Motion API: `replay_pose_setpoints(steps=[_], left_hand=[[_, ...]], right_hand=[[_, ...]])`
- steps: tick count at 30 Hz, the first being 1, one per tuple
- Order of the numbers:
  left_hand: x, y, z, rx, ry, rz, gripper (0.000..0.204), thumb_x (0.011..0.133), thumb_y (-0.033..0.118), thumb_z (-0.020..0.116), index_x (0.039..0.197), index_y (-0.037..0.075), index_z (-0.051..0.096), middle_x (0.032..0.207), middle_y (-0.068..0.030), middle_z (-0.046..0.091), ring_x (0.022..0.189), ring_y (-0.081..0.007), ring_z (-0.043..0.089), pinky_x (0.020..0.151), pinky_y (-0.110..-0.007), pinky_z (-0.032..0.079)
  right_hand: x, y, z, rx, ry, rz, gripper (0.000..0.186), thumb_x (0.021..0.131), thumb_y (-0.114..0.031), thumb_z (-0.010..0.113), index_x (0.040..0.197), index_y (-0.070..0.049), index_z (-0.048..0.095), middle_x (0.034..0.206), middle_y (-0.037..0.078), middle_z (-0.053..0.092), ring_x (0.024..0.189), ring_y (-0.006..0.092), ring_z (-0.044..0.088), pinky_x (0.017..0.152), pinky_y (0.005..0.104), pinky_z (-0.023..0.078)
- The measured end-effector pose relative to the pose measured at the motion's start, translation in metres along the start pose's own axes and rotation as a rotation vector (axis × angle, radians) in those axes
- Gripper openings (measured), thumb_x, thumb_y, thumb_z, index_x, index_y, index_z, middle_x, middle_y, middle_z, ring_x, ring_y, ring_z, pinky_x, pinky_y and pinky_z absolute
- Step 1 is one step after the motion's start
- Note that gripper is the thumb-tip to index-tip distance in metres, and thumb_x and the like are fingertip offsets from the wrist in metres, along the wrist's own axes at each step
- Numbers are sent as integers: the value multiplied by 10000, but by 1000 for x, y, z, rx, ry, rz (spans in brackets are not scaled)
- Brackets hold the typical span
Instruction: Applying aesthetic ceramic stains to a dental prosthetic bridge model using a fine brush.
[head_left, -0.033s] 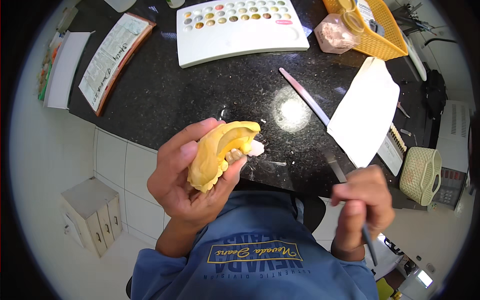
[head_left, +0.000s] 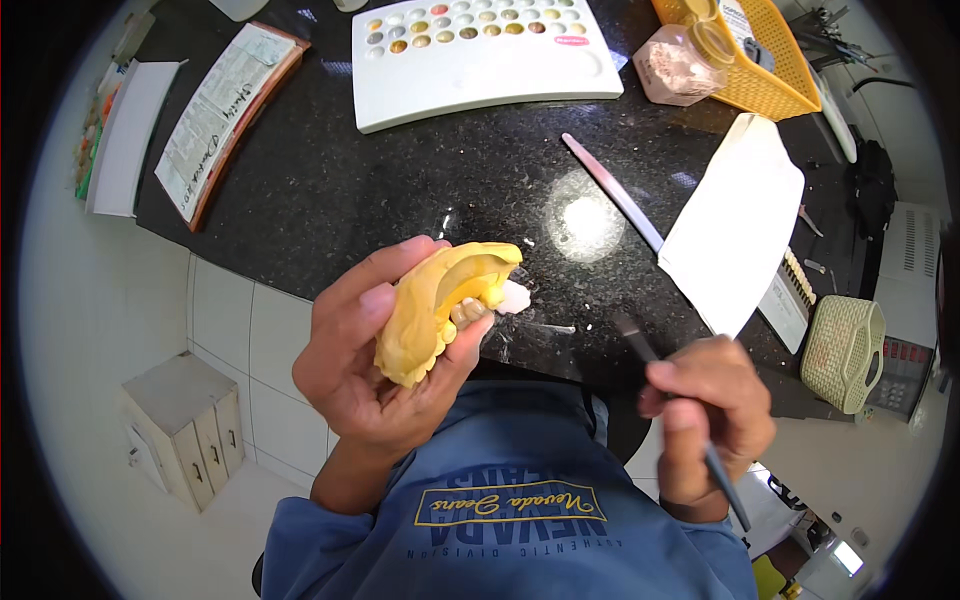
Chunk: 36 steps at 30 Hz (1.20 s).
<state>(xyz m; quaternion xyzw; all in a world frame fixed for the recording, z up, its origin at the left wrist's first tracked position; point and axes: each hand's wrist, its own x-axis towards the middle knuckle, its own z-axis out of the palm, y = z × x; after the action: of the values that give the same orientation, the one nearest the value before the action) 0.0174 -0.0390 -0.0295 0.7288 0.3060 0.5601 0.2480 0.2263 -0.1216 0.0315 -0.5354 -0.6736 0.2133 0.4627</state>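
**Yellow cast pinched in left fingers, tool in right, not touching**

My left hand has the yellow dental cast, fingers closed around it. Cast is tilted, held up in front of the near edge of the black bench. Two fingertips press its left side; thumb is across on the lower right, right by the pale tooth shapes. So cast body sits between fingers and thumb, palm below. Whitish lump shows just past the cast's right end; can't tell if attached.

My right hand is closed on a slim dark-handled tool: handle end out low right, blurred tip up-left toward the cast, well apart from it. White paper lies beyond that hand.
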Motion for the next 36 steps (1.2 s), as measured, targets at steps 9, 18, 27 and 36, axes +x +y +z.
replay_pose_setpoints(steps=[9,18,27,36], left_hand=[[5,-9,-7,78,-147,-28,726,700,-30,769,1242,69,296,1169,-276,510,1005,-322,623,822,-400,592],[6,-10,-9,68,-188,-2,753,697,-10,783,1265,81,297,1168,-266,513,979,-316,635,814,-385,594],[6,-10,-8,66,-173,-6,755,695,-7,785,1266,78,299,1167,-266,514,989,-317,633,815,-385,594],[10,-10,-13,24,-232,-16,746,694,0,789,1264,69,313,1177,-273,512,996,-319,631,816,-394,593]], right_hand=[[10,7,31,110,21,186,217,654,11,781,754,18,589,656,153,636,528,163,636,442,220,470],[13,6,32,63,-11,211,211,657,-15,800,733,7,604,655,158,639,533,183,648,452,234,496],[11,5,30,57,14,222,222,639,-19,812,732,9,613,642,153,638,532,186,651,457,232,501],[11,4,30,53,-15,229,215,642,-17,810,737,14,619,651,149,640,548,191,657,461,238,506]])
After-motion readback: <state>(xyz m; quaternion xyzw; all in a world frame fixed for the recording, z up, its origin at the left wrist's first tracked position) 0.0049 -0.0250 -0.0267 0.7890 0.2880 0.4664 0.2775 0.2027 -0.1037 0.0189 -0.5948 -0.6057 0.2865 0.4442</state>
